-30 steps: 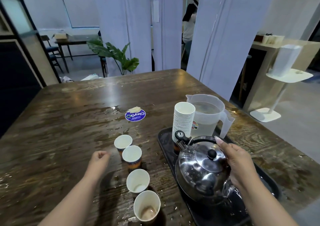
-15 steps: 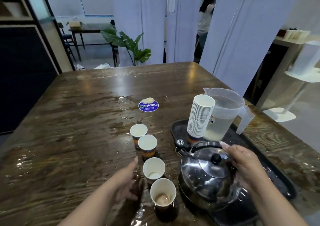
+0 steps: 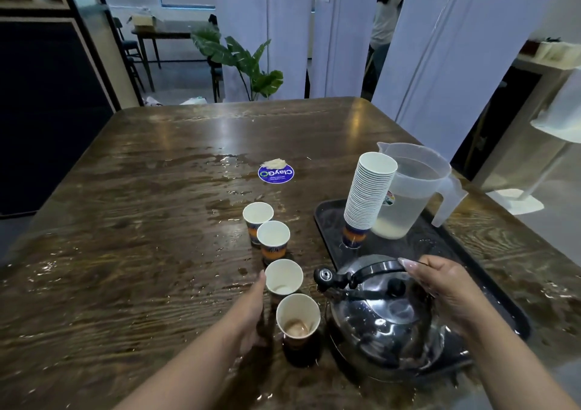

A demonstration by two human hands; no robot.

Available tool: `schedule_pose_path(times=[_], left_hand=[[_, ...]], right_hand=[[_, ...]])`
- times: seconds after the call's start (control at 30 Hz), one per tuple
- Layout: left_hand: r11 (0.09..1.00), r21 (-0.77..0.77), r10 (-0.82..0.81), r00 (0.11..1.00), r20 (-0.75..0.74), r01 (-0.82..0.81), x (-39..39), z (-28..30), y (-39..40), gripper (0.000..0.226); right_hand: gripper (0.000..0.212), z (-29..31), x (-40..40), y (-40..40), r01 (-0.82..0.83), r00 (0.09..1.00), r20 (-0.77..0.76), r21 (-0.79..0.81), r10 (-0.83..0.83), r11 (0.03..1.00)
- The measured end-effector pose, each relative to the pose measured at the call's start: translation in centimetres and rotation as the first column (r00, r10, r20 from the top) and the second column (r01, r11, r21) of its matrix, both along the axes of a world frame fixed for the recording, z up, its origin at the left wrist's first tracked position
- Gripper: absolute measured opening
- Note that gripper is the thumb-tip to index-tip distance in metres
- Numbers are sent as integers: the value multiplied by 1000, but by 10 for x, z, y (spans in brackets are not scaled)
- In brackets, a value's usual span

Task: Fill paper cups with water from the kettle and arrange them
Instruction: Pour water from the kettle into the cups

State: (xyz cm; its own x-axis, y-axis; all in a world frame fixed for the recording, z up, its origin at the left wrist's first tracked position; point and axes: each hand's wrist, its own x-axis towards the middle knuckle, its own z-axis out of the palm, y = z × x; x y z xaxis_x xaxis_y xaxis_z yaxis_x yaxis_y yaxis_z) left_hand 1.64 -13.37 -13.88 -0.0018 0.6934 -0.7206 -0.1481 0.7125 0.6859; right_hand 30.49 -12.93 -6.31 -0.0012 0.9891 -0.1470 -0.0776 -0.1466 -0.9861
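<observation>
While the wet wooden table stretched away to the left of the fingers, the left hand lay beside the row of cups, its fingers straight and relaxed, holding nothing, the fingertips just at the rim of the third cup. Four paper cups stood in a line running away from those fingertips: the nearest cup, just right of the palm, showed a little liquid at its bottom; the third cup held only a shallow pool; beyond the fingertips stood the second cup and the farthest cup, whose levels could not be told from this angle. None looked full, so by my judgement the filling was at most barely begun. Further right, the kettle sat low at the near end of the black tray, its spout turned toward the cups. The right hand gripped the kettle's black handle, fingers curled around it. Beyond those fingers, on the tray, stood a tall stack of unused cups and, touching or nearly touching it, a plastic jug partly filled with water. Pouring into all four cups and arranging them appeared still to be done, and the stack suggested more cups might follow.
</observation>
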Motion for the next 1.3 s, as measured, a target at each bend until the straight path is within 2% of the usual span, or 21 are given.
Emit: schedule_pose_path(times=[0.1, 0.17, 0.3, 0.5, 0.63, 0.77, 0.97, 1.07, 1.3], left_hand=[[1000, 15, 19, 1000, -12, -19, 6, -2, -4, 55], [1000, 23, 19, 1000, -9, -19, 11, -1, -5, 58], [998, 37, 56, 998, 23, -57, 17, 2, -9, 56], [996, 32, 78, 996, 52, -80, 16, -1, -9, 48], [997, 21, 79, 995, 64, -80, 19, 0, -8, 44], [997, 25, 69, 996, 59, -71, 19, -5, -6, 41], [997, 39, 68, 996, 55, -70, 16, -8, -4, 42], [996, 45, 77, 995, 68, -80, 15, -8, -2, 42], [993, 85, 78, 997, -3, -77, 7, -16, 14, 70]], right_hand=[[48, 0, -1, 0, -51, 995, 79, -22, 52, 998], [65, 0, -1, -2, -63, 990, 127, -41, 68, 997], [77, 4, -4, -3, -71, 984, 161, -26, 75, 997], [79, 14, -6, -7, -89, 972, 219, -3, 87, 996], [70, 14, -5, -4, -103, 966, 238, -3, 101, 995], [83, 12, -3, -2, -90, 948, 309, 18, 80, 996], [59, 11, -4, 3, -107, 956, 277, 8, 101, 994], [63, 9, -4, 6, -100, 961, 259, 1, 97, 995], [70, 5, -10, 15, -87, 979, 185, -5, 87, 996]])
